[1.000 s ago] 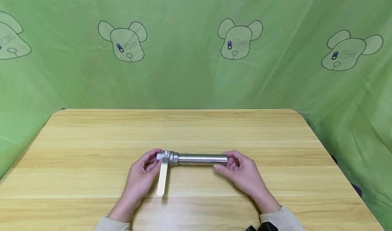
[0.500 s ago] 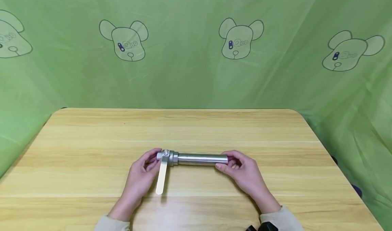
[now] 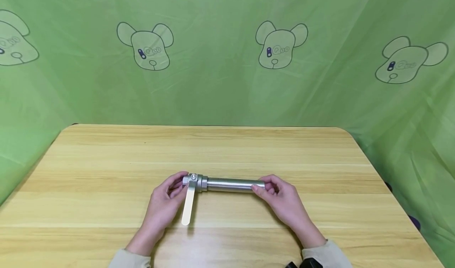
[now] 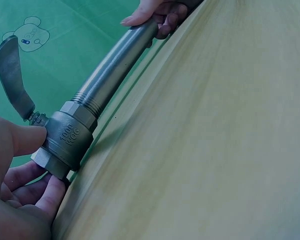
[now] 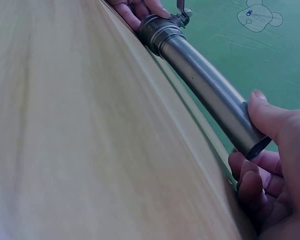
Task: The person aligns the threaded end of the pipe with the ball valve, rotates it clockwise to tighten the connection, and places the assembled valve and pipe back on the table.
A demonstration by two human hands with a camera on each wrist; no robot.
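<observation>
Valve (image 3: pixel 200 183) and metal pipe (image 3: pixel 229 184), joined in line, are held over the worktop (image 3: pixel 227 149) between two hands: the left hand (image 3: pixel 163 204) grips the valve's end, the right hand (image 3: pixel 283 200) pinches the pipe's free end. The lever (image 3: pixel 187 209) points toward the person; green cloth (image 3: pixel 220 94) hangs beyond.

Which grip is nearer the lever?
Left. The left grip holds the valve, just beside the lever; the right grip holds the pipe at the end away from the valve.
</observation>
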